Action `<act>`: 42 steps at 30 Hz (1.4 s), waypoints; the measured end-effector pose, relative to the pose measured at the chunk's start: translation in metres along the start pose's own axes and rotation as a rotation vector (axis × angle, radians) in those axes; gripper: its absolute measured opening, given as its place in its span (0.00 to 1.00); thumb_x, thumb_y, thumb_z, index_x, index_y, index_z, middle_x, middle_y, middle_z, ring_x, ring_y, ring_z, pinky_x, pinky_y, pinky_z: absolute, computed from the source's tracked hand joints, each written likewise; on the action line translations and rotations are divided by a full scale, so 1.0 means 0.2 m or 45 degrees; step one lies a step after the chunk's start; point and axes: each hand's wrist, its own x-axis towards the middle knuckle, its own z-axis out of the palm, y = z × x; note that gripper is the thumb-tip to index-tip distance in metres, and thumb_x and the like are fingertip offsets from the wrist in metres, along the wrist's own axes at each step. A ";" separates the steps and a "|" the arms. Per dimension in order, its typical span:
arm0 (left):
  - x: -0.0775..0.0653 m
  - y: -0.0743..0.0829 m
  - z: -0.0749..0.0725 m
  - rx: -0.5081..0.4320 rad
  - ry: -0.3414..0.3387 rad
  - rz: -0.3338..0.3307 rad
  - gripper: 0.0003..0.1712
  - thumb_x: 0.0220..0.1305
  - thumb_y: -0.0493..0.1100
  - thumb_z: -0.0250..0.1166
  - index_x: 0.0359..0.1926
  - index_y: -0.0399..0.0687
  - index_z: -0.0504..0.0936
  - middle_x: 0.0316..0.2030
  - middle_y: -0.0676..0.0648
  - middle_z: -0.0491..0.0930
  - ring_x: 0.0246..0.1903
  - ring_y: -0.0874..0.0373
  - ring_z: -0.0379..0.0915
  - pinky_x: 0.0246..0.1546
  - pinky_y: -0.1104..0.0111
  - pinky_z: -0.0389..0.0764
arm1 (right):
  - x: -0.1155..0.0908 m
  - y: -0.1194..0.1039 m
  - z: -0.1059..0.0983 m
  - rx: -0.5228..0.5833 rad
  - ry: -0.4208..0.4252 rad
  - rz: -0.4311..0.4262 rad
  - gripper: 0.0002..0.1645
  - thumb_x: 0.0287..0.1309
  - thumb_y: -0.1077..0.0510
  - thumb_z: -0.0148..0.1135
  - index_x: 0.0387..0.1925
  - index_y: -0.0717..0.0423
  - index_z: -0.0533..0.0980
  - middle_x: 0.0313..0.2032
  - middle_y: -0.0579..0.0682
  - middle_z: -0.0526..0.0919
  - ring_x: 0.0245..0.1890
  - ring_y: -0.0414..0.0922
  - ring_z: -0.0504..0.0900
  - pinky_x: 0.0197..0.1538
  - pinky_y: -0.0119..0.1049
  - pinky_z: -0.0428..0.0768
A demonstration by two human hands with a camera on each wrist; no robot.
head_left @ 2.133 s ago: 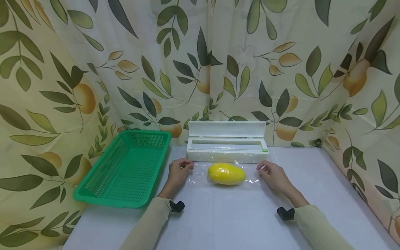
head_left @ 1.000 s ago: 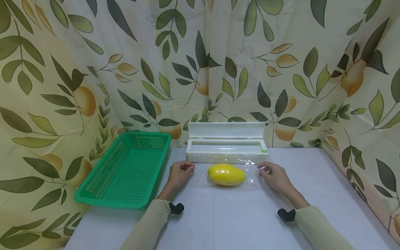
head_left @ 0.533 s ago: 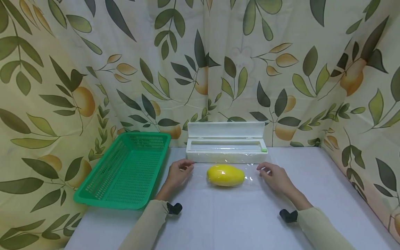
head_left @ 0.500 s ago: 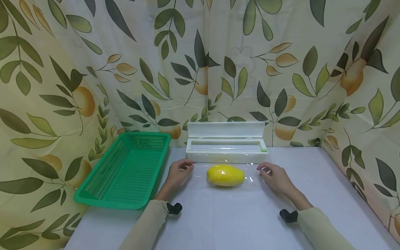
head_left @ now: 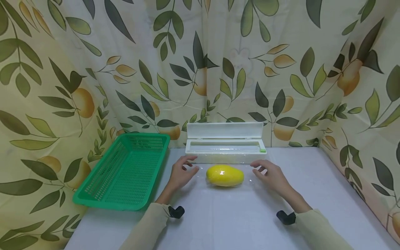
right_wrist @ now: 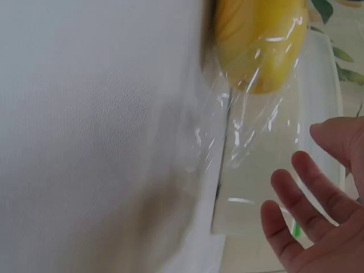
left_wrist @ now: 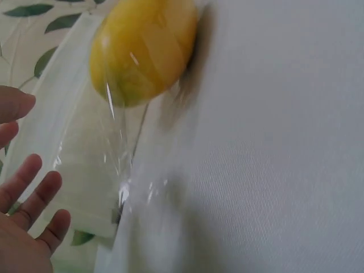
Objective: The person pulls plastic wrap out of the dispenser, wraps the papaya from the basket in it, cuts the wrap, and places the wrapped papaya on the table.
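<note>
A smooth yellow oblong fruit (head_left: 225,175), like a papaya or mango, lies on the table under clear plastic wrap (right_wrist: 242,131). Behind it stands a white cling film dispenser (head_left: 225,158) with its lid raised. My left hand (head_left: 182,172) hovers left of the fruit, thumb and fingers apart. To the right, my right hand (head_left: 270,174) is in a like pose, fingers loosely bent and spread. Both wrist views show bare fingertips with nothing between them. In the left wrist view, the wrap (left_wrist: 116,145) drapes loosely down from the fruit's end.
A green plastic basket (head_left: 125,173) with perforated sides stands on the left of the white-covered table (head_left: 215,218). Leaf-printed curtain (head_left: 175,69) surrounds the table at the back and sides. A small green slider (head_left: 263,150) sits at the dispenser's right end.
Both hands have let go of the ends of the wrap, spread their fingers and moved slightly inward toward the fruit. The fruit and dispenser keep their places.
</note>
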 end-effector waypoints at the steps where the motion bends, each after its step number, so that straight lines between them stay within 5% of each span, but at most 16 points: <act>1: 0.00 0.01 0.01 0.004 -0.004 0.025 0.23 0.63 0.40 0.73 0.59 0.48 0.82 0.54 0.41 0.81 0.46 0.48 0.79 0.47 0.48 0.80 | 0.00 -0.01 0.01 0.006 0.007 -0.026 0.16 0.64 0.64 0.68 0.53 0.57 0.81 0.50 0.56 0.84 0.45 0.53 0.82 0.45 0.50 0.84; 13: -0.03 0.08 0.14 0.054 -0.210 0.205 0.33 0.55 0.42 0.80 0.61 0.50 0.79 0.56 0.44 0.80 0.49 0.46 0.77 0.49 0.48 0.80 | 0.00 -0.12 0.12 0.094 -0.021 -0.325 0.27 0.57 0.57 0.77 0.58 0.51 0.81 0.57 0.50 0.84 0.58 0.54 0.81 0.54 0.54 0.83; 21: -0.04 0.07 0.19 0.209 -0.274 0.228 0.32 0.52 0.47 0.83 0.59 0.51 0.83 0.57 0.50 0.78 0.57 0.50 0.76 0.58 0.54 0.79 | 0.00 -0.11 0.17 0.071 -0.074 -0.302 0.31 0.54 0.57 0.79 0.60 0.50 0.80 0.60 0.51 0.83 0.59 0.55 0.81 0.57 0.55 0.81; 42: 0.03 0.02 0.24 0.312 -0.260 0.098 0.30 0.56 0.53 0.79 0.57 0.47 0.82 0.51 0.49 0.81 0.45 0.56 0.78 0.47 0.66 0.82 | 0.07 -0.09 0.19 0.064 -0.155 -0.234 0.26 0.62 0.58 0.73 0.61 0.56 0.79 0.55 0.54 0.81 0.53 0.54 0.80 0.58 0.55 0.80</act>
